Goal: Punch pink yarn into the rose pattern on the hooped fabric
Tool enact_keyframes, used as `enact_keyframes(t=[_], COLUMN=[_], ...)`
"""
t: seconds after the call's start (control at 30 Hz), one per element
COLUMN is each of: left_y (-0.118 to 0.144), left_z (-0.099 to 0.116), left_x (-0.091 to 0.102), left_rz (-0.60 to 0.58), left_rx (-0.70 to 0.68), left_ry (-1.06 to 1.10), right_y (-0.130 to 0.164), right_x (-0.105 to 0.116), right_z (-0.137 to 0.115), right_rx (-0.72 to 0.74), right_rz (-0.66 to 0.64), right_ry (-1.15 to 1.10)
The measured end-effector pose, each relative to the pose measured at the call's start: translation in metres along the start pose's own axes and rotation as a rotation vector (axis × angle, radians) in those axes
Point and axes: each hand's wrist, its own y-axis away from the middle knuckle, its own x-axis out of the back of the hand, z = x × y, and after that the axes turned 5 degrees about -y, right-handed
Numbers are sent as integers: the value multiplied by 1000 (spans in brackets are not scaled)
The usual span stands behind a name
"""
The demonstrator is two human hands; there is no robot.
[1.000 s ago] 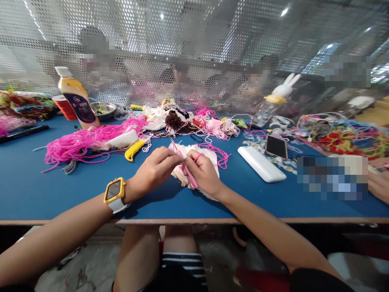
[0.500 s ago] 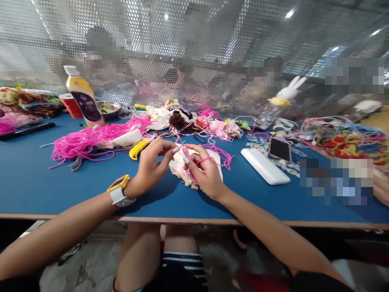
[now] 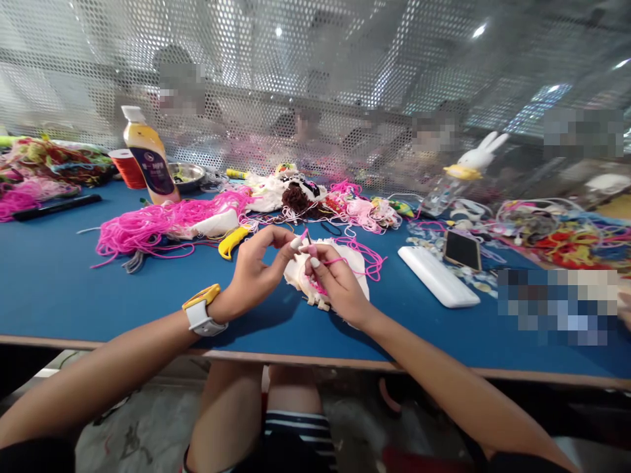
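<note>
My right hand [image 3: 342,282] is closed round a pink-handled punch needle [image 3: 310,248], its thin tip pointing up and away. Opposite it, my left hand [image 3: 263,263] pinches the end of pink yarn [image 3: 305,233] beside the tip; the fingertips partly hide the yarn. More pink yarn trails from the right hand to a loose loop at its right. Beneath both hands lies cream cloth [image 3: 355,257] in an embroidery hoop [image 3: 304,282], with pink stitching and a wooden clasp at the near edge. My right hand covers much of the hoop.
A yellow-handled cutter [image 3: 231,243] and pink yarn heap [image 3: 142,230] lie left. Behind them stands a yellow bottle [image 3: 150,161]. To the right are a white case [image 3: 438,277], a phone [image 3: 462,249] and a rabbit-topped bottle [image 3: 463,171]. A perforated metal screen [image 3: 335,59] rises behind.
The view has shifted slightly, moving everything a little rightward. The punch needle's handle has sunk further into my right fingers, and the pink yarn end now shows above the fingertips.
</note>
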Motion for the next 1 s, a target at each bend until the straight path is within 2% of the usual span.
enact_keyframes(t=[0.17,0.4,0.5,0.57,0.67,0.83,1.0], left_y=[3,3,2,2,3,7,9], left_z=[0,3,5,7,8,6,6], left_x=[-3,-2,-2,-2,-2,-2,-1], left_rz=[-42,-25,-31,-31,-22,-55,-102], left_rx=[74,32,3,-30,-56,-51,3], left_ry=[113,90,63,34,-9,0,39], right_y=[0,-2,0,2,4,6,6], right_x=[1,-1,-3,-4,-5,-4,-4], right_z=[-1,-5,-5,-4,-3,-1,0], right_rx=[-33,-46,-94,-102,-67,-19,-59], right_rz=[-14,34,-10,-30,6,-11,-54], right_ry=[-28,-101,-149,-145,-98,-73,-111])
